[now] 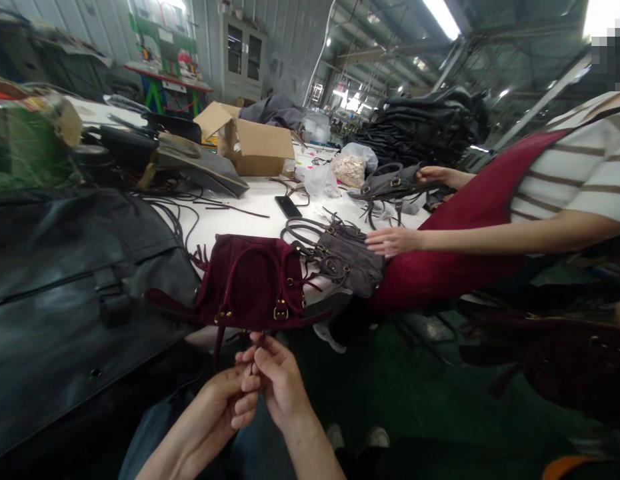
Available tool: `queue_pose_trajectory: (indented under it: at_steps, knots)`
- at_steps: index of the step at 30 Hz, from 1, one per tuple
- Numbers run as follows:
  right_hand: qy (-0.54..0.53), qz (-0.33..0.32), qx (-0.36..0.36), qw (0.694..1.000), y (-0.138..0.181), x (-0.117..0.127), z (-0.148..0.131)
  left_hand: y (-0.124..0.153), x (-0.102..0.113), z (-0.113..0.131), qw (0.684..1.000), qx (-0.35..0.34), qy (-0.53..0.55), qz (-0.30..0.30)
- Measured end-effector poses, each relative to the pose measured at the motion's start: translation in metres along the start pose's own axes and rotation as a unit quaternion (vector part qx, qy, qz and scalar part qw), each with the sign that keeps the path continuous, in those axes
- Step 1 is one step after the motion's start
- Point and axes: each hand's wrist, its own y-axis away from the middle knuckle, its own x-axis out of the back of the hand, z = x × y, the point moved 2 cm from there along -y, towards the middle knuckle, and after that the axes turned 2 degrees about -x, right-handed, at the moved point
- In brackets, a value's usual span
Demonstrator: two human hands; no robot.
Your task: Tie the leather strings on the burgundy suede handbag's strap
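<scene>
the burgundy suede handbag [250,283] lies on the near edge of the white table [250,200], part of it drooping over that edge toward the person's lap, and a thin strap or tassel cord [257,343] hangs from its underside. both hands meet just below the edge: the left hand [225,407] is curled with its fingers pressed to the cord's end, and the right hand [277,380] pinches the same cord between thumb and fingertips, so the two touch each other. the bag looks soft and limp, likely light, with a napped surface that should grip well; the brass buckles and handle bases seem the firmest places to take hold, while the slim cords would slip or twist if pulled hard. just beside it, toward the right edge, a grey handbag [340,257] lies under the flat hand of a co-worker [390,241]. farther back an open cardboard box [253,143] stands near the middle of the table; its contents cannot be seen. a clear plastic bag [353,167] near the far edge holds pale small pieces, too small to name. a dark phone [289,207] lies between box and bags.
</scene>
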Motion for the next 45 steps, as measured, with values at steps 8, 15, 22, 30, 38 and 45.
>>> queue_pose_trajectory:
  at_steps: [8,15,22,30,38,45]
  knots:
    - [0.216,0.19,0.107,0.952,-0.002,0.003,-0.011,-0.004,0.014,0.036,0.838,-0.259,-0.444,0.181]
    - [0.351,0.218,0.184,0.892,0.007,0.006,-0.012,-0.015,-0.017,0.034,0.865,-0.237,-0.424,0.125]
    - [0.309,0.091,0.105,0.941,0.015,0.01,-0.024,-0.019,-0.014,0.038,0.907,-0.191,-0.339,0.158]
    - [0.32,0.103,0.121,0.934,0.016,0.014,-0.031,-0.014,-0.018,0.035,0.972,-0.1,-0.193,0.089]
    - [0.288,0.068,0.079,0.952,0.015,0.018,-0.038,-0.016,-0.014,0.033,0.967,-0.125,-0.211,0.062]
    - [0.281,-0.005,0.085,0.956,0.014,0.021,-0.037,-0.012,-0.018,0.034,0.933,-0.224,-0.246,0.138]
